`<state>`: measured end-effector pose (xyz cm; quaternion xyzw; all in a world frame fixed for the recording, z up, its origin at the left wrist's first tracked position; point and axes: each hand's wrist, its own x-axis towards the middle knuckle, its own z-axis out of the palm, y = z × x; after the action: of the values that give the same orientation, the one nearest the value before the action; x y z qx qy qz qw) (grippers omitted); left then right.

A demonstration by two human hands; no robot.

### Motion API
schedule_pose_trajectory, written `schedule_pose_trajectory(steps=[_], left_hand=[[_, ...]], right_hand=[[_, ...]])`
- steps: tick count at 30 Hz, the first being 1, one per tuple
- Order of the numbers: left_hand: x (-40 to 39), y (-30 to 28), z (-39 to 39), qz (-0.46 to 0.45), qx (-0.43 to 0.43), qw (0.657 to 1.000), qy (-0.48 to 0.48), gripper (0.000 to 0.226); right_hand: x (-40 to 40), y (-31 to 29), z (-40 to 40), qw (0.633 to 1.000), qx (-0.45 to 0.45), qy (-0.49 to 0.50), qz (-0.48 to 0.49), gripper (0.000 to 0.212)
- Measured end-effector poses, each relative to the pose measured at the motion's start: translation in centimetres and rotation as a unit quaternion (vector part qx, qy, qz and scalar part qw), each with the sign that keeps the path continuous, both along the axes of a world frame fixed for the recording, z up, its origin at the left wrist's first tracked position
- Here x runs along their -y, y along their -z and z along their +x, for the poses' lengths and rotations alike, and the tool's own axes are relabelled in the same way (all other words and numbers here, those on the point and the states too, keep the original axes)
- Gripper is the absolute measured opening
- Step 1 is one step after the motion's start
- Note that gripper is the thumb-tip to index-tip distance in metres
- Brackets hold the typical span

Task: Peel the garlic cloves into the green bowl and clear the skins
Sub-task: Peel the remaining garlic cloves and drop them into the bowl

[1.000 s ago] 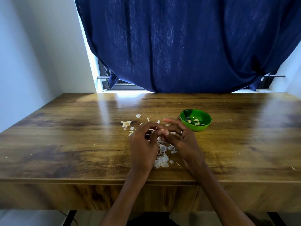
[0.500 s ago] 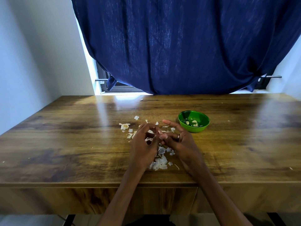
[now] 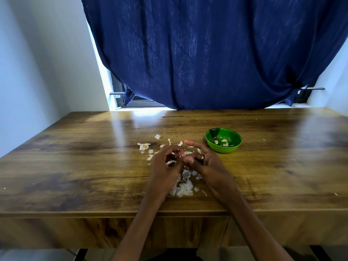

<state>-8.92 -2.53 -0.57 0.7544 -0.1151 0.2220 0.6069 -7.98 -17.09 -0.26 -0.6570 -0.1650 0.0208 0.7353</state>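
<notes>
Both hands meet over the wooden table (image 3: 75, 166), fingertips together: the left hand (image 3: 163, 170) has its fingers curled around a small pale garlic clove (image 3: 181, 152), and the right hand (image 3: 207, 166), a ring (image 3: 202, 157) on one finger, pinches at the same spot with its index finger extended. Loose white skins (image 3: 183, 189) lie scattered beneath and beyond the hands. The green bowl (image 3: 223, 140) stands just beyond the right hand, apart from it, holding several peeled cloves (image 3: 223, 142).
</notes>
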Motion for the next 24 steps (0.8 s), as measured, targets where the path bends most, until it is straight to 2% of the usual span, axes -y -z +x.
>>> schedule_pose_trajectory(steps=[4,8,14,24], left_hand=[[-0.1,0.2,0.3,0.001,0.011,1.0,-0.014,0.022],[0.2,0.0,0.4,0.002,0.017,0.999,-0.028,0.032],[0.9,0.3,1.1,0.03,0.013,0.998,-0.049,0.021],[1.8,0.4,1.1,0.074,0.054,0.99,-0.106,0.016]], right_hand=[[-0.1,0.0,0.0,1.0,0.009,0.012,0.011,0.059],[-0.3,-0.1,0.1,0.999,0.013,0.028,0.017,0.048],[-0.2,0.3,0.5,0.999,0.006,0.042,0.016,0.029],[-0.5,0.3,0.6,0.999,-0.007,0.043,0.031,0.022]])
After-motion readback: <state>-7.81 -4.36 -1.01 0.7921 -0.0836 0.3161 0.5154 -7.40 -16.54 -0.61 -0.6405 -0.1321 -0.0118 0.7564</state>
